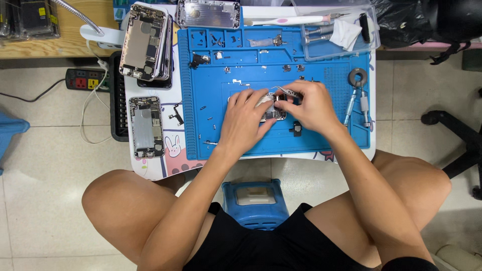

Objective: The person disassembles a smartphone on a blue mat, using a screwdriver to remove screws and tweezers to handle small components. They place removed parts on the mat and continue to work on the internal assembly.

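Left hand (244, 122) pressing a small metal phone part (268, 108) onto the ribbed blue rubber mat (321, 135), right hand (309, 104) with its grip pinched on thin steel tweezers (284, 90) above it, stripped silver phone shells (146, 126) on the white table (150, 168).

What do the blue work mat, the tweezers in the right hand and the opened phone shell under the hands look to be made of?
Blue ribbed work mat: likely silicone or soft rubber, matte, with moulded compartments. Slim silver tweezers in the right hand: apparently metal, bright sheen. Opened phone shell steadied by the left hand: seemingly brushed metal, grey and dull, though mostly hidden.
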